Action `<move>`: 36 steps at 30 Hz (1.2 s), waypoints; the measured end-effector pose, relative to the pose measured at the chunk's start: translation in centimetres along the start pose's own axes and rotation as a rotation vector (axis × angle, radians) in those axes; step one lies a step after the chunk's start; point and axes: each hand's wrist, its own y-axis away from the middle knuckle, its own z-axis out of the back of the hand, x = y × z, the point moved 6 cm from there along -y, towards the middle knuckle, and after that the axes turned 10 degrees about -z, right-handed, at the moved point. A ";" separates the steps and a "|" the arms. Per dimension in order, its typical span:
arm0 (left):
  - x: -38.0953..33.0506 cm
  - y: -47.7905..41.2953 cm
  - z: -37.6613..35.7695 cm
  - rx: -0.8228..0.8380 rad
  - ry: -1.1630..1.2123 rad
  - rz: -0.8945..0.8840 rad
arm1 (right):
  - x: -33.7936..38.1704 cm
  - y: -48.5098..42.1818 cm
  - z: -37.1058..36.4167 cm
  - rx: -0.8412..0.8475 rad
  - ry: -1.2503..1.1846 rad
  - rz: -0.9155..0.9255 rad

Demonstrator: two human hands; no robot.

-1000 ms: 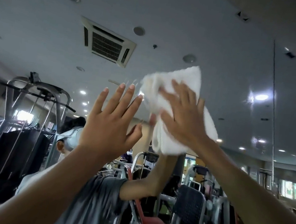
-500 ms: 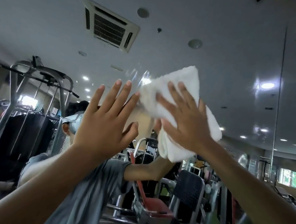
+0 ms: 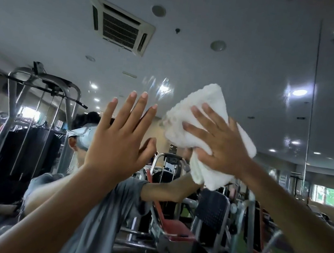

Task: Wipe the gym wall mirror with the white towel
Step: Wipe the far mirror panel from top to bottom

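The right hand (image 3: 218,148), fingers spread straight, presses the folded white terry towel (image 3: 207,102) flat on the large glass wall mirror (image 3: 256,53), at 3 o'clock from the left hand (image 3: 117,141), whose palm is flat and empty. Wiping looks midway: smears (image 3: 158,85) at 12 o'clock of the left hand need more passes.

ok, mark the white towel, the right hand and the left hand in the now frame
white towel (image 3: 207,102): head view, bare folded part above the fingers.
right hand (image 3: 220,148): head view, back of the hand.
left hand (image 3: 115,143): head view, back of the hand.
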 end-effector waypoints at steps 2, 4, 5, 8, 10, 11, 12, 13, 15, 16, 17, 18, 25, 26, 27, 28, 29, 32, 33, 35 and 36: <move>0.0 0.1 0.0 0.008 0.004 0.001 | -3.0 -0.2 0.1 0.023 -0.026 -0.074; 0.1 0.1 0.0 0.007 0.009 0.001 | -5.8 -1.4 0.7 -0.083 -0.134 -0.445; 0.1 0.1 0.0 0.004 0.010 0.000 | -6.3 -1.8 0.8 -0.146 -0.171 -0.643; 0.0 0.1 0.0 -0.009 0.012 0.001 | -3.5 -2.7 0.5 -0.196 -0.130 -0.881; 0.1 0.1 -0.1 -0.010 0.013 0.004 | -0.1 -2.5 0.2 -0.158 -0.100 -0.626; 0.1 0.1 -0.1 -0.008 0.013 0.001 | 1.4 -1.8 0.0 -0.127 -0.056 -0.395; 0.1 0.1 -0.1 -0.005 0.015 -0.002 | 2.2 -0.8 -0.2 -0.087 -0.016 -0.155; 0.1 0.1 -0.1 -0.003 0.015 -0.003 | 2.0 -0.1 -0.3 -0.045 0.011 0.021; 0.1 0.2 -0.1 -0.005 0.016 0.005 | -0.5 0.2 -0.2 0.001 0.035 0.077; 0.1 0.2 -0.1 -0.009 0.019 0.006 | -2.0 -0.1 0.1 -0.017 0.015 -0.034; 0.1 0.2 -0.1 -0.013 0.022 0.005 | -3.2 -0.4 0.6 -0.059 -0.034 -0.199; 0.1 0.1 -0.1 -0.015 0.024 0.005 | -3.8 -0.5 0.8 -0.120 -0.090 -0.392; 0.3 2.7 0.3 -0.014 0.012 0.019 | 6.3 6.5 -1.4 -0.057 -0.027 -0.028; 0.3 3.4 0.3 -0.009 0.011 0.016 | 5.8 7.2 -1.1 -0.010 -0.018 0.115; 0.3 3.9 0.4 -0.006 0.008 0.016 | 4.5 7.3 -1.1 0.021 -0.012 0.149; 0.3 4.3 0.4 -0.001 0.002 0.017 | 2.8 6.9 -1.0 0.028 -0.014 0.071; 0.2 4.5 0.4 0.004 -0.002 0.018 | 1.0 6.2 -0.7 0.006 -0.030 -0.093; 0.2 4.6 0.2 -0.003 -0.006 0.017 | -0.8 5.4 -0.3 -0.149 -0.140 -0.670; 0.2 4.5 0.2 -0.011 -0.005 0.016 | 0.4 5.7 -0.6 -0.177 -0.137 -0.753; 0.2 4.5 0.3 -0.023 -0.004 0.023 | 4.1 6.7 -1.4 -0.169 -0.075 -0.623; 0.1 4.7 0.3 -0.027 -0.002 0.030 | 6.0 7.6 -1.8 -0.138 -0.052 -0.430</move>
